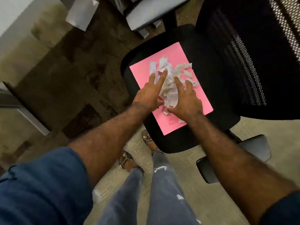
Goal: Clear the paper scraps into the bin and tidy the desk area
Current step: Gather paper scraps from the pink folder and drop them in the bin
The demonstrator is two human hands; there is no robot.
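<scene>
Denim-sleeved arms reach from the bottom of the frame as I work both hands over a pink sheet [191,101] on a black chair seat [215,88]. My left hand [150,95] and right hand [186,101], fingers spread, cup the heap of paper scraps [170,82] between them. Gathering looks underway; no bin shows, so nothing seems cleared yet.

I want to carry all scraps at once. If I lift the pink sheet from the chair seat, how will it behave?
The pink sheet looks thin, so it will probably sag. The loose paper scraps seem light and may slide off. Curling its edges upward should help.
</scene>
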